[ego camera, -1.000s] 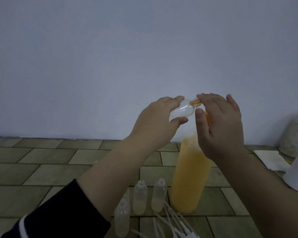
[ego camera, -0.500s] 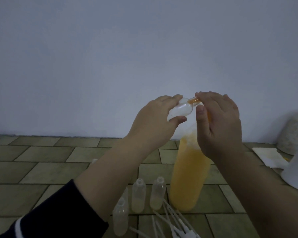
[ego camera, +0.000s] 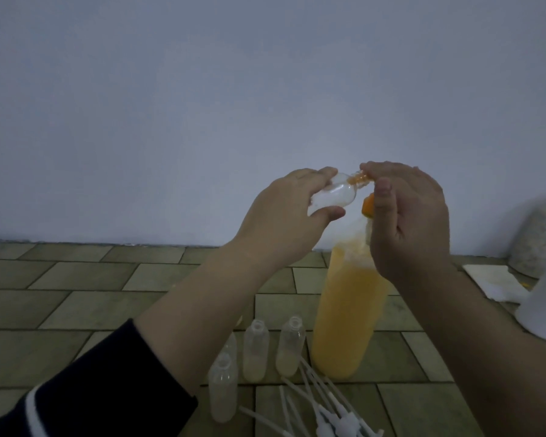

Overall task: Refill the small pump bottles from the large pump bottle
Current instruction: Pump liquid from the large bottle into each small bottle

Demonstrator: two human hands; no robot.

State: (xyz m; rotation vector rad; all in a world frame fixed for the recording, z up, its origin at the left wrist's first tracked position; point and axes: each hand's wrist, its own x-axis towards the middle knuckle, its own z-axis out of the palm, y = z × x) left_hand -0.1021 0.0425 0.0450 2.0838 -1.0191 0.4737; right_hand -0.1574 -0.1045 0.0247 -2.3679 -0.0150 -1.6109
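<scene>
Overhead, left hand (ego camera: 284, 216) gripped small clear plastic bottle (ego camera: 114, 198) tilted | right hand (ego camera: 407, 222) fingers curled over tall orange-filled pump bottle (ego camera: 350, 310), grasp hidden

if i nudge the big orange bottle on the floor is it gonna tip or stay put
The large pump bottle is tall and narrow, so a push near its top could probably tip it. It looks mostly full of orange liquid, so it is likely heavy and steady against a low nudge. If it fell, it might knock over the open small bottles beside it.

Orange pump collar (ego camera: 368, 205) now shows beside thumb.
</scene>
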